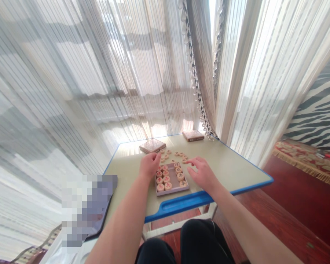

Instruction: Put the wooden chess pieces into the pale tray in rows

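An open box (172,191) stands near the table's front edge. Round pieces with red characters (166,179) fill two columns at its left, and pieces with black characters (180,176) form a column at its right; bare box floor shows between them. My left hand (149,165) is at the box's back left corner, fingers pinched together; whatever they hold is too small to make out. To the right of the box, my right hand (201,171) has its fingers apart, the index fingertip at a loose round piece (184,161). More loose pieces (177,154) lie behind the box.
A flat box (153,145) lies at the back left of the table (231,165), and another flat box (193,135) at the back right. Curtains hang behind the table. A blurred-out dark object (99,216) is at the left. My knees are below the front edge.
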The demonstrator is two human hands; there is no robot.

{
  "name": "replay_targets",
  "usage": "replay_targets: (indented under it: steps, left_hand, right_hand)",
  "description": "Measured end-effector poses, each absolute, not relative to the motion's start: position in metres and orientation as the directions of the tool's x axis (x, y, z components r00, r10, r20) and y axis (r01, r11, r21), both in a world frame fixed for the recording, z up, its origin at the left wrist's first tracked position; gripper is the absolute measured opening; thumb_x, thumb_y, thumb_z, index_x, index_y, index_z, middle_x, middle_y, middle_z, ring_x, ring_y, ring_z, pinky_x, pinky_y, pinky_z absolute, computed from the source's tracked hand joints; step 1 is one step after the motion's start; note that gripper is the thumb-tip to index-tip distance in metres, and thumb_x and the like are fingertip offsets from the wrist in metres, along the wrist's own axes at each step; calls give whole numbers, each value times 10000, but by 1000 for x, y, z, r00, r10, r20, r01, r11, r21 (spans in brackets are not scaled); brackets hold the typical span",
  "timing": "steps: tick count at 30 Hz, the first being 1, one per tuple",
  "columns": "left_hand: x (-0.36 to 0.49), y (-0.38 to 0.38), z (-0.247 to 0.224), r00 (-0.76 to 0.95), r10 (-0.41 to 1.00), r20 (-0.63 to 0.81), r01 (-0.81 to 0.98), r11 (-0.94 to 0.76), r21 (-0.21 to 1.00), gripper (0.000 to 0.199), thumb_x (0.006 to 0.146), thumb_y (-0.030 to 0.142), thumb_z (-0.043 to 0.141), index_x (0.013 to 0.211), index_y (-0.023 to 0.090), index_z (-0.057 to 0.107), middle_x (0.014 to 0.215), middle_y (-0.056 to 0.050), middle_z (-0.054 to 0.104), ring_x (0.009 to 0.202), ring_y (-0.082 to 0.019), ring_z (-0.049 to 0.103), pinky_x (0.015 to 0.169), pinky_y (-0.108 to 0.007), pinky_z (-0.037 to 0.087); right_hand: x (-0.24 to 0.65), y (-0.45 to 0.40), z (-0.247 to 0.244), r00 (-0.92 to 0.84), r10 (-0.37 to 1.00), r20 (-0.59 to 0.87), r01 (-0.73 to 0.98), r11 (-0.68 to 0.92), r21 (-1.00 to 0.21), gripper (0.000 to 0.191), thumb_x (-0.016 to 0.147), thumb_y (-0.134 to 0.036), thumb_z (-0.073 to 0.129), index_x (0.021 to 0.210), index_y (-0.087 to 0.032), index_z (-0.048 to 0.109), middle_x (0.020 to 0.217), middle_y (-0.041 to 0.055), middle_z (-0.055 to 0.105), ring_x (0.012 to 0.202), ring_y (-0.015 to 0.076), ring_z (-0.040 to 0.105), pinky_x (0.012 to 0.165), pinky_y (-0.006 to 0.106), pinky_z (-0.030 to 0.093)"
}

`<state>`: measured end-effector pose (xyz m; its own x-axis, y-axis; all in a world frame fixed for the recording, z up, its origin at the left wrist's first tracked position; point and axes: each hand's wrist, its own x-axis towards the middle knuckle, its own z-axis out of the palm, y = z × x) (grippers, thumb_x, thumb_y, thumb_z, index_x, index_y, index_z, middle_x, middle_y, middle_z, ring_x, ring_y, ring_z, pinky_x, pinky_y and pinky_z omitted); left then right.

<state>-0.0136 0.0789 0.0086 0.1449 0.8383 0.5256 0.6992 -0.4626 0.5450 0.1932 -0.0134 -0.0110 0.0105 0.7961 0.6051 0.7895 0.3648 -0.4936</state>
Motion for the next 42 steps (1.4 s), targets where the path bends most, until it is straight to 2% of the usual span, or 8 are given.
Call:
replay_targets:
  steps: [6, 9, 15, 19, 24, 31, 37, 42]
  left_hand:
    - [-14, 83, 7, 87, 877, 473, 626, -418, 658, 467, 804, 514, 358, 635, 170, 626, 594, -20, 620, 589, -149, 560, 539, -246, 391]
    - [-12, 81, 10, 131, 854, 504, 574, -480, 664, 459, 838, 470, 314, 802, 174, 663, 818, -52, 671, 801, -180, 600, 716, -287, 453]
    - [-2, 77, 9, 278, 825, 492, 426, -565, 706, 534, 836, 549, 289, 1118, 216, 596, 1309, -43, 471, 1275, -213, 316, 1092, -371, 176]
    - [-2, 83, 5, 122, 957, 262, 164, -280, 946, 687, 759, 697, 234, 1039, 219, 641, 1283, -57, 502, 1285, -275, 300, 1087, -424, 155]
    - [-4, 85, 5, 156, 987, 21, 18, -24, 1000, 843, 674, 791, 184, 951, 164, 677, 1193, -105, 573, 1215, -311, 395, 1054, -439, 218]
    - [-15, 98, 3, 86, 993, 79, 32, -82, 996, 862, 715, 751, 72, 1092, 205, 622, 1298, -38, 488, 1210, -300, 388, 1035, -433, 247]
    - [-11, 108, 1, 24, 998, 63, 162, -66, 985, 843, 709, 755, 85, 1036, 225, 652, 1281, -22, 501, 1097, -317, 464, 959, -471, 320]
    - [-8, 106, 3, 65, 996, 59, 183, -70, 981, 831, 709, 754, 101, 963, 206, 672, 1187, -48, 579, 1123, -303, 443, 961, -445, 312]
  right_hand:
    - [197, 4, -22, -82, 838, 539, 875, 320, -363, 371, 792, -124, 407, 1104, -167, 603, 1215, 99, 548, 1118, 232, 456, 987, 407, 321]
    - [197, 4, -22, -72, 853, 517, 890, 288, -352, 408, 782, -108, 412, 1142, -194, 581, 1263, 73, 518, 1137, 231, 445, 981, 406, 324]
    - [194, 1, -21, -19, 896, 443, 902, 206, -379, 458, 762, -100, 408, 1196, -169, 539, 1233, 63, 548, 1137, 220, 444, 994, 361, 303]
    - [195, 8, -15, 31, 919, 394, 878, 163, -449, 482, 725, -79, 412, 1171, -193, 553, 1245, 39, 537, 1145, 208, 447, 996, 336, 303]
    - [215, 49, 8, 31, 954, 299, 864, 125, -487, 360, 748, -158, 462, 1072, -156, 620, 1131, 83, 607, 1090, 230, 503, 981, 354, 324]
    - [211, 100, 16, -50, 946, 321, 866, 201, -457, 373, 754, -378, 537, 1072, -207, 626, 1088, 53, 626, 1046, 229, 523, 915, 340, 375]
    - [202, 108, -1, -184, 924, 336, 861, 317, -398, 327, 692, -478, 587, 865, -227, 704, 917, 57, 659, 950, 240, 523, 865, 352, 379]
    - [202, 106, -1, -237, 888, 394, 824, 399, -403, 297, 713, -409, 583, 945, -254, 685, 936, 37, 651, 942, 222, 500, 856, 336, 379]
